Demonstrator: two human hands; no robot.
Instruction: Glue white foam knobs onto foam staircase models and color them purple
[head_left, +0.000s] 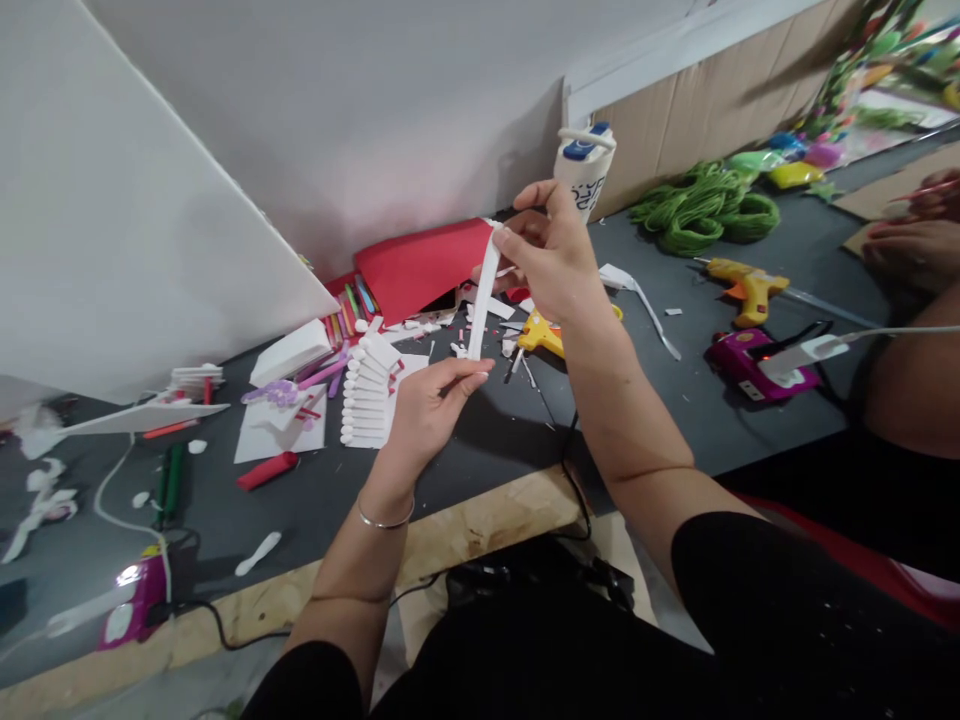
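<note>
Mid-frame, a white strip [484, 298] is slanting steeply, its long axis leaning right at the top; the right hand [553, 258] is pinching its upper end, the left hand [426, 405] its lower end

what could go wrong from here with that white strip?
The white strip is pinched near its ends by the left hand and right hand; a sharp pull might crease or tear it.
If it slips, it could drop among the scraps.
The right hand appears near the tumbler and might knock it; depth is unclear.
</note>
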